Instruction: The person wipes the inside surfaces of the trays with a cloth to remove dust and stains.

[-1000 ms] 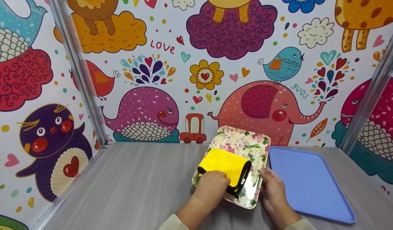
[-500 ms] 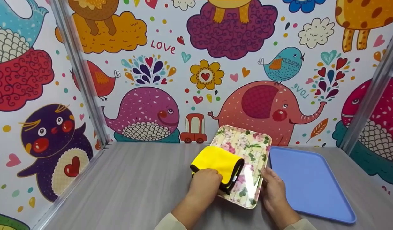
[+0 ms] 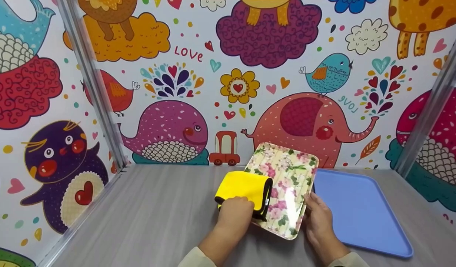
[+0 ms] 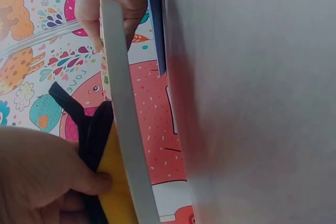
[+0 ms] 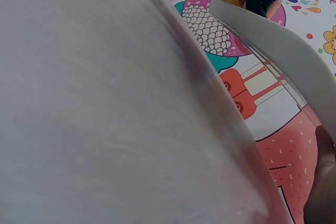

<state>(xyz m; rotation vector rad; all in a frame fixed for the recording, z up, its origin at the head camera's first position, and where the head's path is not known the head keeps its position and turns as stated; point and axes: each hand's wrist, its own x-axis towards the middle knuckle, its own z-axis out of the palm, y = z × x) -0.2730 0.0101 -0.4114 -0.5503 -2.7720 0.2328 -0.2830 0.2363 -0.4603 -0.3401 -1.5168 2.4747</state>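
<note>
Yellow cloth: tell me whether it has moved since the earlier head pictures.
Yes, leftward: in the head view, the yellow cloth now reaches under most of the red car printed on the wall; earlier it lay further right.

Left hand (image 3: 236,216) and right hand (image 3: 318,218) are gripping, left forearm (image 3: 217,244) pointing toward one o'clock, right forearm (image 3: 333,249) toward eleven.

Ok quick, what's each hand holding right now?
Left hand: closed, holding the yellow cloth.
Right hand: closed, holding the flowery tray by its edge.
</note>
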